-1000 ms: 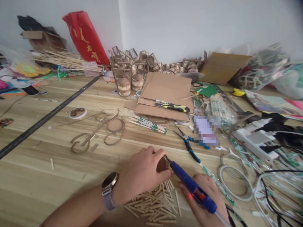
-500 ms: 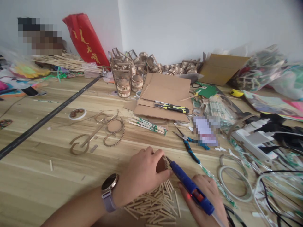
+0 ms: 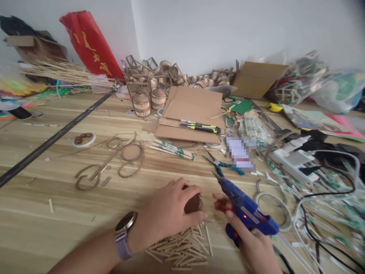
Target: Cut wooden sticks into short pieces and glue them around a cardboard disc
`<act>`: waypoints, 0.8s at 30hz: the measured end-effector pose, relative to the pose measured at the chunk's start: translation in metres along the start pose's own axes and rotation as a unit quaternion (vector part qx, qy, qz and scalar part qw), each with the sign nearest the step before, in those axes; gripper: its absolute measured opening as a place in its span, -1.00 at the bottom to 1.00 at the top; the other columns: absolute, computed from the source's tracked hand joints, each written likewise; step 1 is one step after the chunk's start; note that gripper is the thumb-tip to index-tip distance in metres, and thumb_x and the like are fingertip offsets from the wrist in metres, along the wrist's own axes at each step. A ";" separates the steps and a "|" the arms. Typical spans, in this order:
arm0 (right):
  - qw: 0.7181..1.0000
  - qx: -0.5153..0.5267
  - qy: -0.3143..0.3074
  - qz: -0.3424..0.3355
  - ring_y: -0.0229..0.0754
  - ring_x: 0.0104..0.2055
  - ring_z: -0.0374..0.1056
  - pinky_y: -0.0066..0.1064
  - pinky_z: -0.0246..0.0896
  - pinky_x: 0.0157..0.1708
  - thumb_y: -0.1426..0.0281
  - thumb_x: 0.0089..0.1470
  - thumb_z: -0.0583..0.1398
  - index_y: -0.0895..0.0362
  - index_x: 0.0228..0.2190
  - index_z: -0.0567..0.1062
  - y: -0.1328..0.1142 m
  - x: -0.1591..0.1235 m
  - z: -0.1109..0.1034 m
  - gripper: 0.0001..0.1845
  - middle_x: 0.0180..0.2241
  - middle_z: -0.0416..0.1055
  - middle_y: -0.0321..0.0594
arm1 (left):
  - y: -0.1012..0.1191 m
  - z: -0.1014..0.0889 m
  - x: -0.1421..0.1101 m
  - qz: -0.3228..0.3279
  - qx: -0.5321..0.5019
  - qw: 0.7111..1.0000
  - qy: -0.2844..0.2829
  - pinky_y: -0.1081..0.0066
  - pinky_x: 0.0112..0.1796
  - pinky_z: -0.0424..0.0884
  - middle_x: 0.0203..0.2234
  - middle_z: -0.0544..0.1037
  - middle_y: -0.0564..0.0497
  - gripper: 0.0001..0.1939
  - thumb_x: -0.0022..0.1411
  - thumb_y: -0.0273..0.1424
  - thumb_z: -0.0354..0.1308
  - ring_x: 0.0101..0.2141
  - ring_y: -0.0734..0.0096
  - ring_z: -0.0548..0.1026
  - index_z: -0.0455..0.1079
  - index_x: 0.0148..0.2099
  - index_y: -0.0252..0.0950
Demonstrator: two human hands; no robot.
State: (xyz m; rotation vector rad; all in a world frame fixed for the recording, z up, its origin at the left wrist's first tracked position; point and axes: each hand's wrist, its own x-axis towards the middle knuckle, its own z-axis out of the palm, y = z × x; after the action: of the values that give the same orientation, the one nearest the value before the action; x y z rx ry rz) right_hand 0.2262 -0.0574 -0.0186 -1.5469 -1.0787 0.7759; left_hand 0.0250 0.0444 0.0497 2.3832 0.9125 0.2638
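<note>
My left hand (image 3: 168,213), a watch on its wrist, grips a small round brown piece (image 3: 192,204) with short sticks along its right edge. The fingers cover part of it. In my right hand (image 3: 251,239) is a blue hot glue gun (image 3: 242,203) with a small red light glowing on its side. Its nozzle points up and left and stays apart from the round piece. Below my left hand lies a pile of short wooden sticks (image 3: 182,247). Pliers with blue handles (image 3: 218,165) rest beyond the nozzle.
Utility knives (image 3: 199,128) lie on stacked cardboard (image 3: 196,104). Behind are small woven lantern-like baskets (image 3: 142,103). On the right are tape rolls (image 3: 273,199), a power strip (image 3: 293,167) and tangled cables. Looped strips (image 3: 129,160) and a ring of brown beads (image 3: 84,139) lie left.
The glue gun has moved away from the round piece to the right and turned, showing its side. My left hand keeps its hold. The whole view has shifted slightly.
</note>
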 end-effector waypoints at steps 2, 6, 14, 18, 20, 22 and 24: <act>0.998 0.056 -0.022 0.021 0.01 -0.13 0.49 -0.19 0.41 -0.11 0.21 0.06 0.24 0.09 -0.25 0.53 0.001 -0.002 0.003 -0.74 -0.10 0.54 -0.03 | 0.001 0.001 -0.001 0.006 -0.004 1.000 0.003 0.20 -0.05 0.37 -0.07 0.41 -0.06 -0.56 0.24 -0.07 0.09 -0.08 0.17 0.42 0.28 0.09 -0.12; 0.997 0.063 -0.043 0.023 0.00 -0.14 0.49 -0.17 0.41 -0.12 0.20 0.05 0.24 0.08 -0.27 0.53 -0.001 -0.004 0.006 -0.76 -0.09 0.53 -0.02 | 0.003 0.003 -0.001 0.011 -0.010 1.000 0.004 0.23 -0.08 0.39 -0.09 0.41 -0.05 -0.59 0.24 -0.11 0.12 -0.10 0.20 0.42 0.28 0.08 -0.11; 0.998 0.049 -0.025 0.029 -0.05 -0.18 0.48 -0.23 0.41 -0.14 0.13 0.02 0.25 0.05 -0.30 0.51 -0.017 -0.008 0.013 -0.72 -0.14 0.55 -0.10 | 0.003 0.005 0.000 0.016 -0.014 1.000 0.001 0.24 -0.07 0.37 -0.12 0.40 -0.04 -0.64 0.23 -0.11 0.12 -0.12 0.21 0.41 0.32 0.01 -0.12; 0.997 0.057 -0.022 0.048 -0.05 -0.16 0.48 -0.27 0.41 -0.13 0.12 -0.01 0.28 0.06 -0.27 0.50 -0.021 -0.008 0.018 -0.68 -0.19 0.55 -0.11 | 0.004 0.004 0.001 0.008 -0.006 1.000 0.001 0.23 -0.08 0.37 -0.12 0.38 -0.03 -0.68 0.23 -0.12 0.12 -0.11 0.20 0.40 0.33 -0.04 -0.13; 0.997 0.053 -0.046 0.033 -0.05 -0.20 0.49 -0.29 0.43 -0.17 0.15 -0.01 0.29 0.07 -0.28 0.49 -0.019 -0.006 0.019 -0.70 -0.23 0.54 -0.11 | 0.006 0.005 0.000 0.003 -0.008 1.000 0.005 0.23 -0.10 0.38 -0.13 0.38 -0.03 -0.69 0.23 -0.11 0.11 -0.11 0.19 0.39 0.33 -0.05 -0.13; 0.997 0.056 -0.055 0.010 -0.08 -0.25 0.49 -0.31 0.45 -0.22 0.19 -0.03 0.31 0.07 -0.30 0.47 -0.016 -0.004 0.021 -0.72 -0.29 0.54 -0.14 | 0.008 0.007 0.000 -0.001 -0.015 1.000 0.016 0.22 -0.10 0.38 -0.14 0.38 -0.03 -0.69 0.25 -0.11 0.10 -0.11 0.20 0.39 0.31 -0.04 -0.14; 0.997 0.064 -0.044 -0.004 -0.10 -0.28 0.48 -0.34 0.45 -0.25 0.20 -0.08 0.34 0.06 -0.30 0.46 -0.013 -0.004 0.022 -0.69 -0.33 0.52 -0.19 | 0.010 0.009 -0.001 -0.002 -0.026 0.999 0.035 0.22 -0.08 0.37 -0.11 0.38 -0.04 -0.69 0.26 -0.11 0.08 -0.10 0.20 0.39 0.29 -0.03 -0.15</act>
State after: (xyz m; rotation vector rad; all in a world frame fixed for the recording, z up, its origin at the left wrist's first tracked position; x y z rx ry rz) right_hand 0.2016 -0.0516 -0.0111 -1.4111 -1.0768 0.8978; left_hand 0.0333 0.0333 0.0480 2.3379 0.9300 0.3669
